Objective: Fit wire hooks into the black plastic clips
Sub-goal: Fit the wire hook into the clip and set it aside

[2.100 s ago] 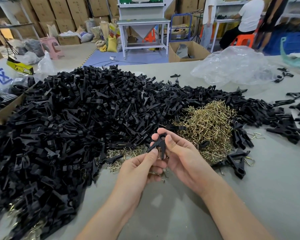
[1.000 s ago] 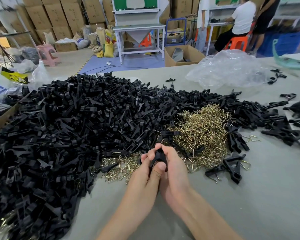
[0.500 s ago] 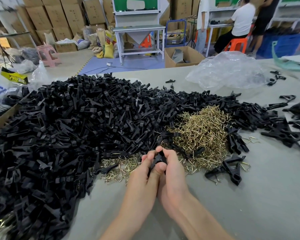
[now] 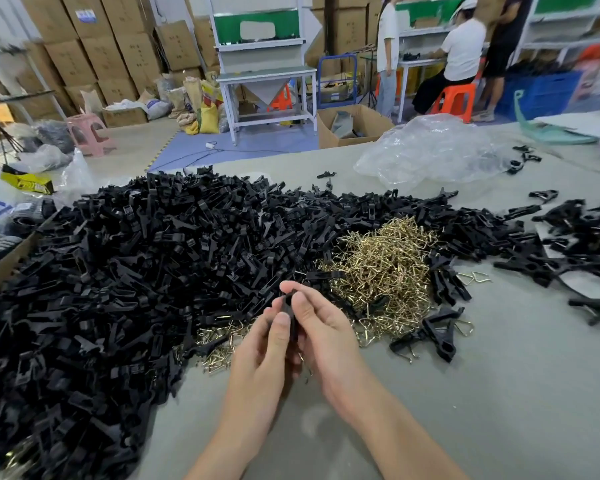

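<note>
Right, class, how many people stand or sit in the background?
3. A standing person in white, a seated person on an orange stool, a person in black. More may be hidden.

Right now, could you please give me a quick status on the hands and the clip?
Left hand and right hand both pinch one black plastic clip. Hook seating hidden by fingers. Wire hook pile just beyond, nothing blocking.

The left hand [image 4: 264, 351] and right hand [image 4: 326, 337] are bare, with short, plain fingernails [image 4: 282, 320]. Both forearms [image 4: 406, 434] show uncovered to the lower edge of view.
</note>
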